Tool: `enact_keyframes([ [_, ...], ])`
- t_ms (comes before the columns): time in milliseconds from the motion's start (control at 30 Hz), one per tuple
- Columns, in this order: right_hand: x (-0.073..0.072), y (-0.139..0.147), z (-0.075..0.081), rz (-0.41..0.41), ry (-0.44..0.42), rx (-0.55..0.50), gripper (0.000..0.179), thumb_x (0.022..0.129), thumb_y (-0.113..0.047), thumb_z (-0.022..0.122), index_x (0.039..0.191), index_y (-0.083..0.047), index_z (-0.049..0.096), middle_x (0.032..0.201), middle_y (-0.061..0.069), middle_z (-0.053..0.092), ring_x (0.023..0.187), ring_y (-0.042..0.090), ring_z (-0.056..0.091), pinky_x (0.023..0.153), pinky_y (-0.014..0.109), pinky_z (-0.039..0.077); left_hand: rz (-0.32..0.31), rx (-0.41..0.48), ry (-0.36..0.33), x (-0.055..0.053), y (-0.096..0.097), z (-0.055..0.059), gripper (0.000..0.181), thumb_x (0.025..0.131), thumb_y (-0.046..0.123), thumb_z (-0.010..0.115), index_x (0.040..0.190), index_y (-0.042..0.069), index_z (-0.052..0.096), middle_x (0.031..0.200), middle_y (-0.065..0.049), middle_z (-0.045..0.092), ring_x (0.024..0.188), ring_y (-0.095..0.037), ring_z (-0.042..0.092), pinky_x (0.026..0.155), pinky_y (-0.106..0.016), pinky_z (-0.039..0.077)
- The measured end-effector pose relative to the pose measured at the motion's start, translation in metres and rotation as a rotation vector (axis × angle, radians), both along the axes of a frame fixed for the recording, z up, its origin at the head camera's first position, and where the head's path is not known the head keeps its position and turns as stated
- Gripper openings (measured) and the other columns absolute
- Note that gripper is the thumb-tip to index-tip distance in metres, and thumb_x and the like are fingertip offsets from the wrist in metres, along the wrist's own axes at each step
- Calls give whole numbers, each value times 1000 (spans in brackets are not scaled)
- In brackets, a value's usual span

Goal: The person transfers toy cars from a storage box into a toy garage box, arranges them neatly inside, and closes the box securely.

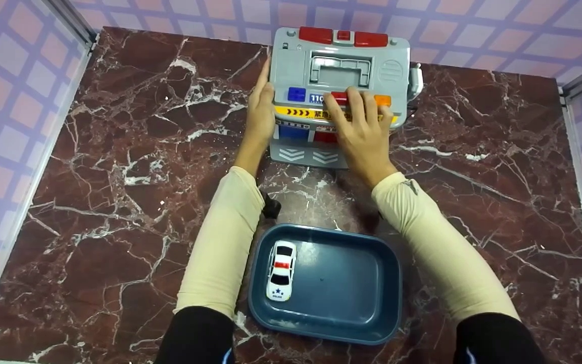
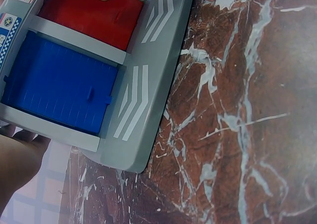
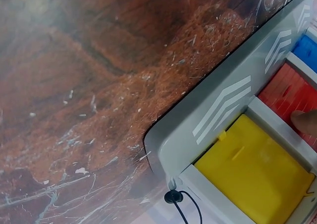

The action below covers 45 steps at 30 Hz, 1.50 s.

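— Head view first: what was the biggest thing there?
— The bench (image 1: 119,202), dark red marble with white veins. At its far edge stood a grey toy garage (image 1: 339,65) with a carry handle on top and red lights along the back.
— And nearer the person?
— A dark blue tray (image 1: 351,288) lay between the forearms, with a white toy police car (image 1: 281,270) in its left part, lengthwise.
— Where were the hands?
— Both on the garage. The left hand (image 1: 260,114) lay flat against its left side, fingers straight. The right hand (image 1: 364,129) rested on the front top edge, fingers stretched over the red button (image 1: 339,96) and yellow strip, gripping nothing.
— What did the wrist views add?
— Left wrist: a blue door (image 2: 59,90) and red door (image 2: 94,16) behind the grey ramp. Right wrist: a yellow door (image 3: 257,169), with a fingertip (image 3: 306,121) touching the red one beside it.
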State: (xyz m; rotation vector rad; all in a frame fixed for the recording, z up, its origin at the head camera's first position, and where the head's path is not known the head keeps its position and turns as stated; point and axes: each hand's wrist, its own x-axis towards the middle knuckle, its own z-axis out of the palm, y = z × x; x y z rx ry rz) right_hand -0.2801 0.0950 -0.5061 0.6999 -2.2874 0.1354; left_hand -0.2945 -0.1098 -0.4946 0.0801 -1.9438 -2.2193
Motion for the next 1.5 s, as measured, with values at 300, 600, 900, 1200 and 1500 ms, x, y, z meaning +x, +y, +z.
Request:
enact_keyframes([
  [300, 0, -1, -2, -2, 16, -4, 43, 96, -3, 51, 136, -20, 56, 130, 20, 57, 115, 38, 53, 85, 50, 38, -1, 31, -20, -3, -1, -2, 51, 109, 8, 25, 160, 13, 24, 164, -4, 29, 146, -13, 35, 115, -14, 31],
  [600, -2, -2, -1, -9, 39, -20, 41, 97, -4, 51, 135, -20, 57, 129, 19, 58, 115, 38, 53, 84, 50, 37, -4, 32, -1, 0, 0, 2, 51, 109, 8, 26, 160, 13, 26, 163, -3, 33, 143, -11, 39, 113, -13, 32],
  [900, 4, 1, 4, 8, -61, -17, 53, 90, -8, 67, 140, -21, 54, 134, 18, 56, 120, 38, 51, 89, 51, 36, -3, -24, 10, -1, -1, 0, 50, 109, 10, 27, 159, 12, 26, 164, -2, 29, 148, -8, 29, 116, -11, 24],
  [1200, 34, 6, 34, 104, -440, -124, 87, 79, -13, 84, 153, -19, 38, 152, 22, 40, 139, 42, 38, 112, 58, 31, -1, -21, 5, 0, -1, -1, 50, 109, 10, 26, 159, 13, 25, 164, -2, 31, 147, -9, 31, 115, -11, 26],
  [1500, 73, 0, 54, 336, -434, -272, 64, 83, -10, 80, 139, -1, 51, 135, 21, 56, 124, 34, 56, 109, 45, 46, -5, -17, -6, 0, -2, -1, 51, 109, 11, 27, 160, 15, 26, 161, -2, 36, 141, -13, 42, 111, -15, 36],
])
